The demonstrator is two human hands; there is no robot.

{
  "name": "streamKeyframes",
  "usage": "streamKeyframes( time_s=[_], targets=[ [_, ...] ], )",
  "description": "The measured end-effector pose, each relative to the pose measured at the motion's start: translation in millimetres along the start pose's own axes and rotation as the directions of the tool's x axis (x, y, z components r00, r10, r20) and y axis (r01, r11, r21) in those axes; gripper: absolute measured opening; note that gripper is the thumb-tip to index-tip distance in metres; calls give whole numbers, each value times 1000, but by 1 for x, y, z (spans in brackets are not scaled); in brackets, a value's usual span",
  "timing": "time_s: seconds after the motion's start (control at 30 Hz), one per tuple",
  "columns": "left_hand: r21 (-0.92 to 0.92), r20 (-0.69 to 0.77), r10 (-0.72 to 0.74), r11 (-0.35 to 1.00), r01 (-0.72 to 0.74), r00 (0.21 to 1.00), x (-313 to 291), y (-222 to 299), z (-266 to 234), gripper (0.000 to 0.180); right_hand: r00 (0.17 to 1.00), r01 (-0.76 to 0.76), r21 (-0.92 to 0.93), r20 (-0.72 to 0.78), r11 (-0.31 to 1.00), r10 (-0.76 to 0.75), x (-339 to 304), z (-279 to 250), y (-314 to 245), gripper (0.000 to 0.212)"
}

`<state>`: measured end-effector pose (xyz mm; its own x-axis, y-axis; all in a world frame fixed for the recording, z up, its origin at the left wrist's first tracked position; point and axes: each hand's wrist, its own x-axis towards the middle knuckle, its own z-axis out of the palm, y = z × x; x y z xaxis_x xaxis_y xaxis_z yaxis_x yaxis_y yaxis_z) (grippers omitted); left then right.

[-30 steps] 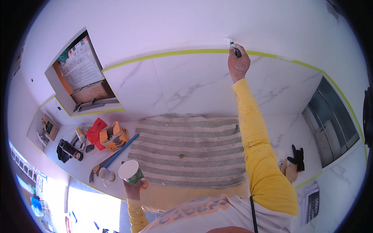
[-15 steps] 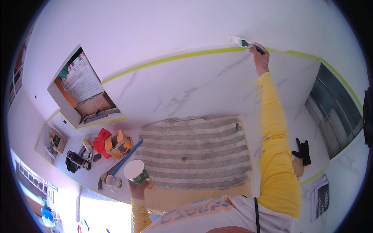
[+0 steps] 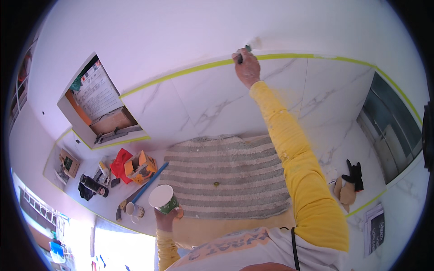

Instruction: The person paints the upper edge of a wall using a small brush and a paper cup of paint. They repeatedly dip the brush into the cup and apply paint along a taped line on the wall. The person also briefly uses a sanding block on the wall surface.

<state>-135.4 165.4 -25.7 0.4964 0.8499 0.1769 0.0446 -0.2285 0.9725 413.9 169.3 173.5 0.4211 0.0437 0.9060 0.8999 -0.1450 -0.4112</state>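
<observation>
My right hand [image 3: 248, 67] grips a paintbrush [image 3: 255, 44] by its dark handle, fingers closed round it. The whitish bristles rest against the white wall [image 3: 190, 31], just above a yellow-green strip of masking tape [image 3: 199, 68]. Below that tape lies a veined marble-look panel [image 3: 212, 99]. Low in the view, my left hand [image 3: 165, 219] is wrapped round a green and white paper cup [image 3: 170, 207], held upright; its round top looks white, probably with paint inside.
A striped grey cloth [image 3: 226, 176] covers the surface in front of me. To the left are a torn orange box [image 3: 141, 167], a red cloth [image 3: 120, 163], a blue stick [image 3: 151, 181], a handsaw [image 3: 122, 210], a white cup [image 3: 133, 209] and a black bottle [image 3: 94, 185]. Black glove [image 3: 354, 174] lies right.
My right hand and the paintbrush have moved left along the wall above the tape. The left hand with the cup has shifted only slightly in view.
</observation>
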Motion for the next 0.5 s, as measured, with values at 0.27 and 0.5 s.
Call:
streamKeyframes(
  time_s=[0.27, 0.5],
  targets=[
    [43, -89, 25, 999, -21, 996, -2, -10, -7, 55, 934, -277, 478, 338, 833, 117, 27, -33, -11, 26],
    [7, 15, -34, 999, 34, 999, -3, -19, -24, 59, 822, -393, 403, 556, 826, 120, 103, -109, -15, 15]
  ],
)
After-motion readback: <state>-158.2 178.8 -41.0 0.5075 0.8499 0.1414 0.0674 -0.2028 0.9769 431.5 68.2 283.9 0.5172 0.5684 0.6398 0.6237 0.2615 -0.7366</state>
